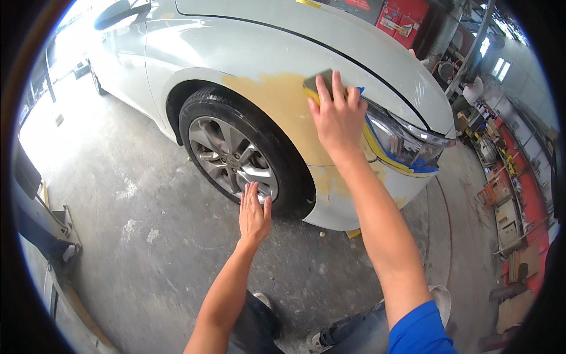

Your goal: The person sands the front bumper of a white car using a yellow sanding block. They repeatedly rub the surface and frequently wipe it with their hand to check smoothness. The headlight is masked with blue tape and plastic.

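My right hand (341, 121) presses a grey sanding block (310, 84) with a yellow edge against the fender of a white car, its fingers laid over the block. Under and around it spreads a tan filler patch (274, 106), running from the wheel arch toward the bumper. Just right of this hand is the headlight (394, 137), bordered with yellow and blue masking tape (377, 147). My left hand (254, 219) holds nothing; its fingers are stretched out in front of the lower part of the wheel (227, 156). Whether it touches the rim, I cannot tell.
The hood (354, 41) rises beyond the fender. A red cabinet (401, 20) stands behind the car. Along the right wall run cluttered shelves (501, 218), and a hose (449, 224) lies on the concrete floor (147, 253). A stand (65, 236) is at the left. Another person (473, 91) is at the far right.
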The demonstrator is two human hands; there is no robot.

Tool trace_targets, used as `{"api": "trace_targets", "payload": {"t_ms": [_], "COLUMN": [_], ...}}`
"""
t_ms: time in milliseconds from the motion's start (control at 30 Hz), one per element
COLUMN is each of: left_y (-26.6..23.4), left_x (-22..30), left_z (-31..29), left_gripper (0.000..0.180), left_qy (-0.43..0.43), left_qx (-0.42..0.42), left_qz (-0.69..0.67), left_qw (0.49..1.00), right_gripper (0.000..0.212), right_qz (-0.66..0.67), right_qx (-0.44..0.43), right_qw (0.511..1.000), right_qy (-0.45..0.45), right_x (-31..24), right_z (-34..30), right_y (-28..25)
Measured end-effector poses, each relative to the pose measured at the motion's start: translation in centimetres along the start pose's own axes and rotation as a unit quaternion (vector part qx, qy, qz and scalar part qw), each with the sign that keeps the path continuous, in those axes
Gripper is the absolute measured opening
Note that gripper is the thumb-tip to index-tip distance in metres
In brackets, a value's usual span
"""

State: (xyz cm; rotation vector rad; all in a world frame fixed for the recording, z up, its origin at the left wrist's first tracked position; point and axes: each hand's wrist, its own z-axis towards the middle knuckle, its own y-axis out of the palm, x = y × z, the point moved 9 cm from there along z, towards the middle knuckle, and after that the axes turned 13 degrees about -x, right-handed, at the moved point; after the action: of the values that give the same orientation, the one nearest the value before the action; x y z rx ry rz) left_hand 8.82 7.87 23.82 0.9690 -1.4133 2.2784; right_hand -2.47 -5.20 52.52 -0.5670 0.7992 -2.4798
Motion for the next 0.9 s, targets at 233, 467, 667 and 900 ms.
{"api": "trace_targets", "payload": {"t_ms": [233,467,667,900], "left_y": [0.1,0.4,-0.7,-0.5], "left_x": [-3.7,-4.8,-6.2,-6.9], "left_z": [0.5,-0.2,-0.6,-0.8], "left_gripper": [0.059,0.058,0.056,0.055], "left_qy": [-0.042,-0.068,-0.046,-0.077], "left_qx": [-0.005,-0.027,-0.011,-0.029], "left_qz": [-0.023,-0.033,-0.023,-0.028], "left_qw": [0.999,0.997,0.999,0.996], "right_gripper": [0.056,0.053,0.053,0.049], "right_qz": [-0.020,-0.006,0.061,0.083], "right_qx": [0.028,0.003,0.040,-0.157], "right_qw": [0.999,1.000,0.997,0.973], "right_qy": [-0.015,-0.012,-0.007,-0.144], "right_x": [-0.8,-0.9,-0.8,-5.7], "right_z": [-2.5,0.5,-2.3,10.1], "right_y": [-0.2,0.4,-0.3,4.0]}}
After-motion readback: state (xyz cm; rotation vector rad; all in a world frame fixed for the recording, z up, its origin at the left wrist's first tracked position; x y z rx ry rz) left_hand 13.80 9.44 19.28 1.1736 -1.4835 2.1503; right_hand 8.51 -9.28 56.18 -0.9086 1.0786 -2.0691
